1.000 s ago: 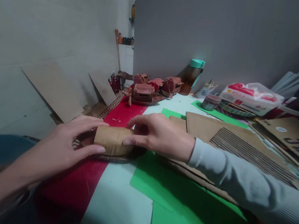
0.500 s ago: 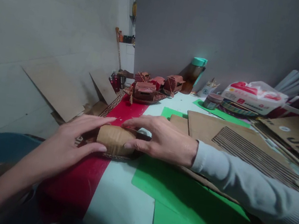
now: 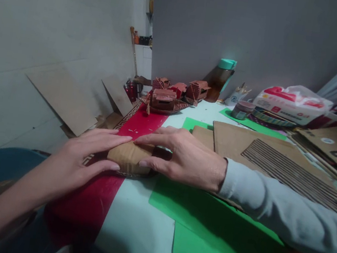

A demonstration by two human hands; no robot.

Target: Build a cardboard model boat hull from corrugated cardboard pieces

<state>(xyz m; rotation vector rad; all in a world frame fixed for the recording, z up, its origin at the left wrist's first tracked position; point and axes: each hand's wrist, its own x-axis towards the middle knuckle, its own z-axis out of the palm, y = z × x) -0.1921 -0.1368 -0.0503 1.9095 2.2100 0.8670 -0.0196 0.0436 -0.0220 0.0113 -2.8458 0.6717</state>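
A curved tan cardboard piece (image 3: 129, 157) sits low over the table, where the red strip meets the pale green surface. My left hand (image 3: 88, 152) grips its left end, thumb on the near side and fingers along the top. From the right, my right hand (image 3: 179, 155) grips the other end the same way, its thumb pressed on the near face. The fingertips of both hands almost meet at the piece's top edge. A dark part under the piece is mostly hidden by the hands.
Small reddish-brown model boats (image 3: 166, 100) stand at the back, beside a bottle with a teal lid (image 3: 221, 79). Green sheets (image 3: 212, 234) and cardboard sheets (image 3: 230, 140) lie on the right, with a jar (image 3: 242, 110) and a tissue pack (image 3: 292, 105) behind.
The fingers of both hands have closed in a little over the top of the piece. The camera view has shifted slightly.
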